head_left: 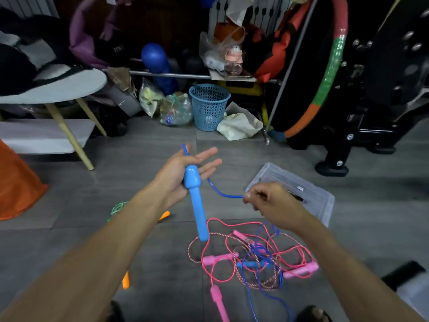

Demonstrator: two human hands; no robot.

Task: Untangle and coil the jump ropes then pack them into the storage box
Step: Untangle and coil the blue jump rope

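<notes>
My left hand [173, 174] is palm up with straight fingers, and a blue jump-rope handle [197, 205] lies across the palm and hangs down. Its blue cord [222, 194] loops round the hand and runs right to my right hand [271, 201], which pinches it between thumb and fingers. Below, on the floor, lies a tangle [255, 256] of pink, blue and braided ropes with pink handles [218, 259] and a second blue handle [253, 264]. A clear plastic storage box [313, 194] sits behind my right hand. A green rope [118, 208] with orange handles [125, 280] shows under my left forearm.
A blue mesh basket [209, 105], bags and bottles stand against the far clutter. A white table [53, 87] with wooden legs is at the left, an orange bag [16, 182] beside it. A striped hoop [329, 73] and a black machine [371, 101] stand at the right.
</notes>
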